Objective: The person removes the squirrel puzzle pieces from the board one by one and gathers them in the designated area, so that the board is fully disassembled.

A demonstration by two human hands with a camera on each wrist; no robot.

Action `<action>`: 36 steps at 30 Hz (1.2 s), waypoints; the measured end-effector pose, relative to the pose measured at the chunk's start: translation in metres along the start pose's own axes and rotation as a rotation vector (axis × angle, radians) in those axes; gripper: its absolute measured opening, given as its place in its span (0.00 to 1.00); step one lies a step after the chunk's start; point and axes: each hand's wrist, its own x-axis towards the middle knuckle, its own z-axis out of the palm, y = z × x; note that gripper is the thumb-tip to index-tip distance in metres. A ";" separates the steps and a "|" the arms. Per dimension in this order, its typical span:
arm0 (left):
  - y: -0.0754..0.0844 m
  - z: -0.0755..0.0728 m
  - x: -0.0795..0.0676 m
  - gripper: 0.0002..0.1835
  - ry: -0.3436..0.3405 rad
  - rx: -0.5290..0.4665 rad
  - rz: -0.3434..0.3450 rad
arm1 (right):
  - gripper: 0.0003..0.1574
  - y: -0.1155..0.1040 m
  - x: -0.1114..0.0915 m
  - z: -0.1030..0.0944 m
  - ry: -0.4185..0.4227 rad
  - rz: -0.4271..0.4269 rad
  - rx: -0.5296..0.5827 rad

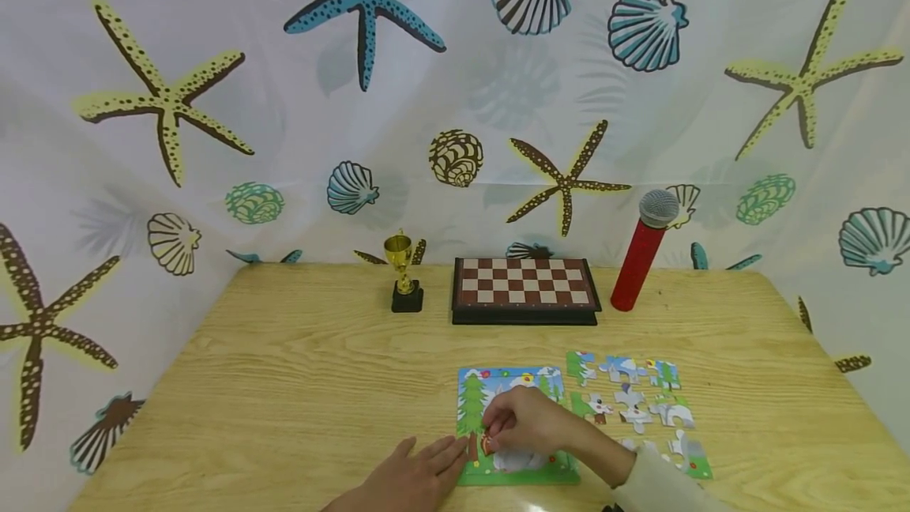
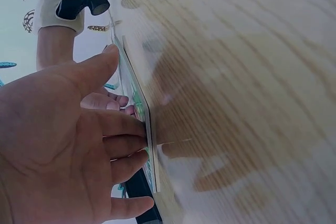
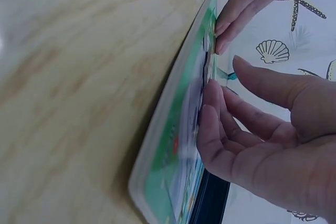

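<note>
A jigsaw puzzle board (image 1: pixel 512 478) with a rabbit, trees and flowers lies flat on the wooden table. My left hand (image 1: pixel 415 478) lies at the board's left edge with fingers extended; in the left wrist view its fingertips (image 2: pixel 137 156) meet that edge. Over the board's middle, my right hand (image 1: pixel 529 419) has bent fingers, near a red-orange printed patch (image 1: pixel 486 443). The right wrist view shows its fingertips (image 3: pixel 209 116) down at the board's surface and the thumb apart from them, with nothing seen in between. Part of the picture is hidden under this hand.
Several loose puzzle pieces (image 1: pixel 631 409) lie in rows right of the board, partly behind the right forearm. Farther back stand a gold trophy cup (image 1: pixel 401 263), a checkered chessboard case (image 1: pixel 524 287) and a red microphone (image 1: pixel 640 259). A shell-and-starfish curtain (image 1: pixel 298 117) hangs behind the table.
</note>
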 end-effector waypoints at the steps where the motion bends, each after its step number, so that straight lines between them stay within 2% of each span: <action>1: 0.000 0.000 0.000 0.43 0.006 -0.002 0.004 | 0.10 0.000 0.000 0.001 0.000 0.001 0.000; 9: 0.001 0.006 -0.001 0.43 0.058 0.079 0.040 | 0.10 0.002 0.002 0.003 0.017 -0.007 -0.007; 16: 0.003 0.006 0.000 0.45 0.015 0.008 0.015 | 0.08 0.000 0.002 0.005 0.032 0.003 -0.015; 27: 0.001 0.006 0.001 0.43 -0.005 -0.016 0.015 | 0.04 -0.006 0.006 0.013 0.087 0.052 -0.072; 32: 0.001 0.006 0.002 0.41 -0.020 -0.028 0.005 | 0.03 -0.009 0.004 0.009 0.087 0.094 -0.032; 36: 0.001 0.006 0.003 0.41 -0.013 -0.015 0.007 | 0.03 -0.006 -0.001 -0.001 0.091 0.088 0.011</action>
